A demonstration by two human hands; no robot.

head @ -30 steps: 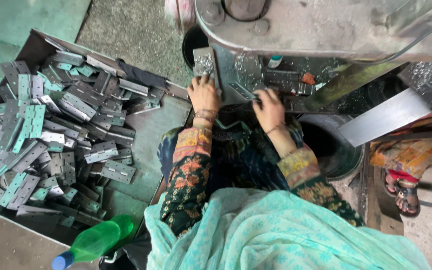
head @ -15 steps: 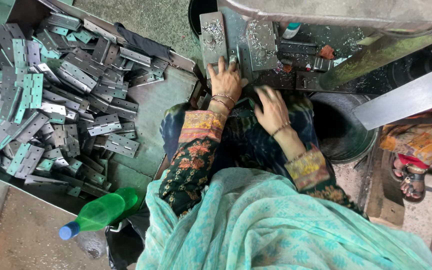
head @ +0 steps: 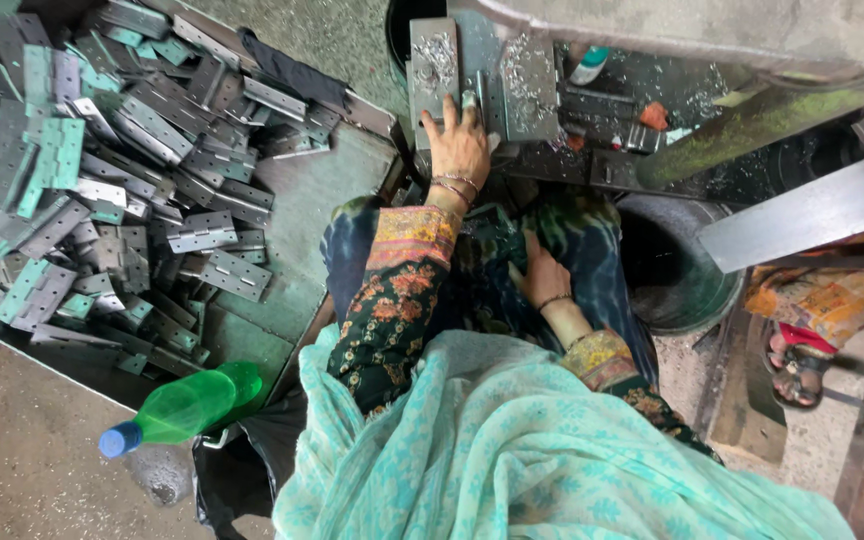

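My left hand (head: 457,148) lies flat with its fingers spread on the press bed (head: 592,110). It sits between two grey metal plates (head: 434,65) strewn with shavings, and the fingertips touch a narrow metal piece (head: 478,95). My right hand (head: 542,275) rests in my lap on dark cloth with nothing in it. Bangles circle both wrists. A pile of grey and green-tinted metal hinges (head: 102,190) fills the tray (head: 312,200) to my left.
A green plastic bottle (head: 187,405) with a blue cap lies by my left knee. A round dark bin (head: 687,280) stands right of my lap, under a slanted metal chute (head: 802,215). Another person's sandalled foot (head: 797,365) is at far right.
My right hand has drawn back from the press bed down into my lap. My left hand has stayed on the bed, fingers now spread between the plates.
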